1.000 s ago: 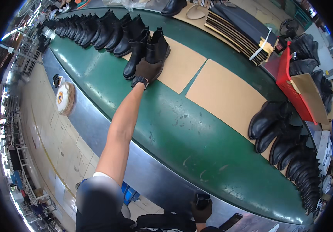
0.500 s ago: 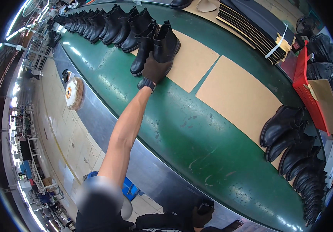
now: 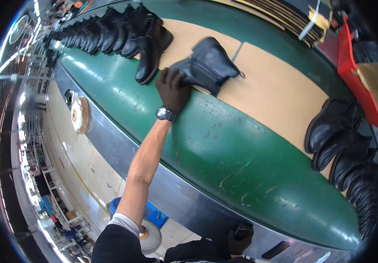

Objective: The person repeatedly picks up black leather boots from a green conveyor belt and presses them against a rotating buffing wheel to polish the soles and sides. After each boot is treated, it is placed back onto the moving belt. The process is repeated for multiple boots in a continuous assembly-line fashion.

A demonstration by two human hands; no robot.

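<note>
My left hand (image 3: 174, 91), in a dark brown glove, is closed on the toe end of a black ankle boot (image 3: 208, 65). The boot lies tipped on its side over the cardboard sheets, its zip side up and its pull loop pointing right. Just left of that hand, another black boot (image 3: 148, 57) stands upright at the end of a long row. Low in the picture, my right hand (image 3: 237, 245), also gloved, is closed around a small black block-like object (image 3: 243, 231) whose kind I cannot make out.
Tan cardboard (image 3: 272, 96) lies on the green belt (image 3: 224, 144). More boots (image 3: 331, 127) line the right, near a red basket (image 3: 359, 83). A round fluffy pad (image 3: 80, 115) sits by the steel edge; a dark flat phone-like object (image 3: 276, 250) lies near my right hand.
The boot in my left hand stood upright beside its neighbour; now it is tipped onto its side and further right, and my grip is at its toe. The view has shifted slightly.
</note>
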